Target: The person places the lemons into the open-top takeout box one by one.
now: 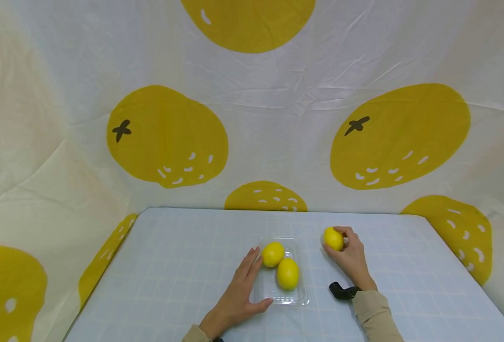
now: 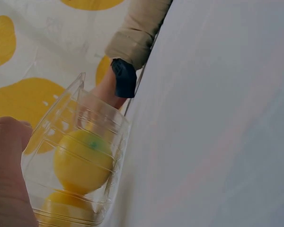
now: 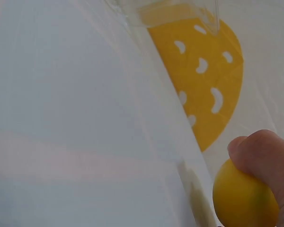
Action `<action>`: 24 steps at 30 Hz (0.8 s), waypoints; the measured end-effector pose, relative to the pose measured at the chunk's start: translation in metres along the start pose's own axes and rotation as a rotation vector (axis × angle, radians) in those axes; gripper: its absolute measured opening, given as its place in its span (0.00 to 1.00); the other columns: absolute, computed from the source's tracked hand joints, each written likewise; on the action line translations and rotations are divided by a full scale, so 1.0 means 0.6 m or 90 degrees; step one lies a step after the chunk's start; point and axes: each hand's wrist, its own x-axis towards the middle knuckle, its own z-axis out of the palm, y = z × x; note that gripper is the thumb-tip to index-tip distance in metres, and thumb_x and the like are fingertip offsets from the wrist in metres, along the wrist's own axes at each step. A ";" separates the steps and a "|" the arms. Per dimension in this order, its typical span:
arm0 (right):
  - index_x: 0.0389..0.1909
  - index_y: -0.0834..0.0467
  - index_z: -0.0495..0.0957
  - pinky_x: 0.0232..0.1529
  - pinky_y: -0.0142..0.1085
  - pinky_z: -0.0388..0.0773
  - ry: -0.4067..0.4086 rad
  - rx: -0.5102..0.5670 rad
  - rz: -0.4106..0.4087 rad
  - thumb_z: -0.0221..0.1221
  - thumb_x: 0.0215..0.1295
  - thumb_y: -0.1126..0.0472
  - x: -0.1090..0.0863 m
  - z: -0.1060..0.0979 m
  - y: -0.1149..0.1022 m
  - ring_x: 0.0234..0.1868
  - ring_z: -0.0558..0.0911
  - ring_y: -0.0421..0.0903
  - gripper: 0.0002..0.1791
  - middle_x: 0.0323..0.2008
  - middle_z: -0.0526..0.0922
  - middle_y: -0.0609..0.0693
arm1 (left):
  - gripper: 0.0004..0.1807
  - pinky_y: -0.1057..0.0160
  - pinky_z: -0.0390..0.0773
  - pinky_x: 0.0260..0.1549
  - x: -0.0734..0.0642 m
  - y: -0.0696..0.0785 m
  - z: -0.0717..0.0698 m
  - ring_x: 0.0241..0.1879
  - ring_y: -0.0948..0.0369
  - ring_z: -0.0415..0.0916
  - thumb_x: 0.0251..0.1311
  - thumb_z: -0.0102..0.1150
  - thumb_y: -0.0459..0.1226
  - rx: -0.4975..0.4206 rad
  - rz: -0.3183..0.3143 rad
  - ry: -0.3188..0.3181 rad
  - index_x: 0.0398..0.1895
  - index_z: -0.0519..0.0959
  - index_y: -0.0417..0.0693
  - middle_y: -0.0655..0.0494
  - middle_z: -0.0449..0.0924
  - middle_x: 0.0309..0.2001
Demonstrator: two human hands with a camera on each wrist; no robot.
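Note:
A clear plastic container (image 1: 279, 298) sits on the table with two lemons inside, one lemon (image 1: 273, 254) farther back and another lemon (image 1: 288, 274) nearer. Along its left side lies my left hand (image 1: 239, 292), fingers straight and thumb spread toward the near edge; whether it touches the plastic I cannot tell. To the right of the container, my right hand (image 1: 351, 254) grips a third lemon (image 1: 333, 239) between thumb and fingers. The right wrist view shows that lemon (image 3: 244, 196) under the thumb. In the left wrist view, the container's clear wall (image 2: 92, 106) stands before the lemons.
A pale checked cloth covers the table (image 1: 183, 247). Behind and beside it hangs a white curtain (image 1: 277, 142) printed with large yellow fruit. A black wrist strap with a small device (image 1: 342, 291) sits at my right wrist.

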 end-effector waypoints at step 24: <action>0.58 0.59 0.75 0.41 0.22 0.75 -0.008 0.114 -0.023 0.76 0.47 0.67 0.017 0.002 -0.122 0.44 0.72 0.43 0.34 0.53 0.79 0.51 | 0.52 0.49 0.53 0.72 0.000 -0.002 0.000 0.77 0.50 0.42 0.58 0.60 0.63 -0.006 -0.005 -0.008 0.77 0.54 0.45 0.46 0.45 0.79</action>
